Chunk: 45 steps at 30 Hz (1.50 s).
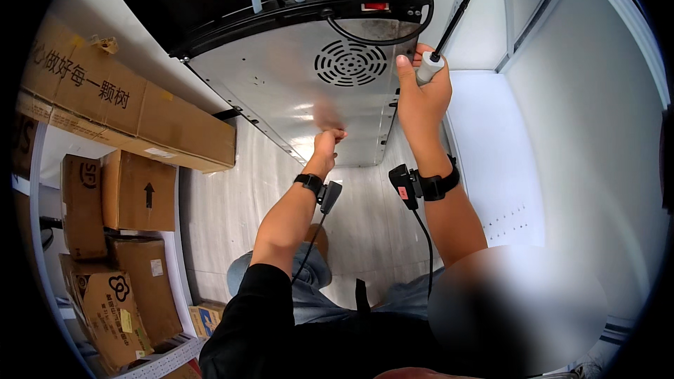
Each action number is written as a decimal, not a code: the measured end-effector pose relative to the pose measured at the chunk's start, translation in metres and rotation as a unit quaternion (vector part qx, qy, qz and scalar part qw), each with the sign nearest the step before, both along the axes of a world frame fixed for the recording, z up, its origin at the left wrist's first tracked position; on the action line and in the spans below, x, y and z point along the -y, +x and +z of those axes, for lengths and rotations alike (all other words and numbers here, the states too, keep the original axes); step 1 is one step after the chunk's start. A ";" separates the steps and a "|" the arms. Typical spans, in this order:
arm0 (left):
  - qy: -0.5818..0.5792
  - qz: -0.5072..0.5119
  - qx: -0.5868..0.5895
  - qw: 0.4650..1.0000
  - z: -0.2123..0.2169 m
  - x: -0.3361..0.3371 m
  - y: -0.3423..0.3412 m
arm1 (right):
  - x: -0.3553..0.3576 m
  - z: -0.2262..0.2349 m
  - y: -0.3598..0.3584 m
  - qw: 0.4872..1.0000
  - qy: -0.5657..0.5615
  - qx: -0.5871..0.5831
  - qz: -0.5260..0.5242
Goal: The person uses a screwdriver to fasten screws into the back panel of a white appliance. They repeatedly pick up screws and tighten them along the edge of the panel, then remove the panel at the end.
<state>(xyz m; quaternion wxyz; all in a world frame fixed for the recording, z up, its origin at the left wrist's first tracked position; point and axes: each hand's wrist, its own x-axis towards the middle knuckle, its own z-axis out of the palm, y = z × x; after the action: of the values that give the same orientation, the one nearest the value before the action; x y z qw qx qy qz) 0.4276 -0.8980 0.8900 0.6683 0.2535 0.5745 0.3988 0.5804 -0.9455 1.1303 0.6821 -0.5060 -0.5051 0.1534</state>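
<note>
In front of me stands a machine with a silver metal panel [281, 91] that has a round vent of slots [351, 63]. My right hand [428, 98] is closed around the grey handle of a screwdriver [453, 24], its black shaft pointing up and away. The thumb of that hand lies by the panel's right edge. At the lower part of the panel is my left hand [327, 146], its fingers curled together against or very near the metal. Whatever those fingers may hold is too small to make out.
A black cable [382, 42] loops over the panel's top, below a red switch [375, 7]. Cardboard boxes [140, 189] fill a shelf on the left, and a long carton [133, 105] juts toward the machine. A white ledge [491, 154] and wall stand at right.
</note>
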 end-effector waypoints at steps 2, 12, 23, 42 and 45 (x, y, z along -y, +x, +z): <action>0.000 -0.001 0.001 1.000 0.001 0.001 -0.001 | 0.001 0.004 -0.005 0.999 -0.005 -0.043 0.013; -0.004 -0.024 0.006 1.000 -0.006 0.001 -0.005 | -0.002 0.023 -0.010 0.995 -0.025 -0.099 0.023; 0.006 -0.021 0.000 1.000 -0.008 0.018 0.007 | 0.001 0.007 -0.012 0.997 -0.005 -0.068 0.032; 0.012 -0.008 -0.032 0.999 -0.018 0.028 0.009 | 0.004 -0.011 -0.001 0.985 -0.050 -0.160 0.049; 0.041 -0.022 -0.027 0.999 -0.016 0.031 0.010 | 0.008 -0.008 0.002 0.985 -0.041 -0.162 0.042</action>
<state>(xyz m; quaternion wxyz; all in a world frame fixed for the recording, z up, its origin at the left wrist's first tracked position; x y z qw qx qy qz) 0.4373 -0.9294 0.8744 0.6502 0.3039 0.5699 0.4001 0.5826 -0.9535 1.1220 0.7265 -0.4803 -0.4018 0.2830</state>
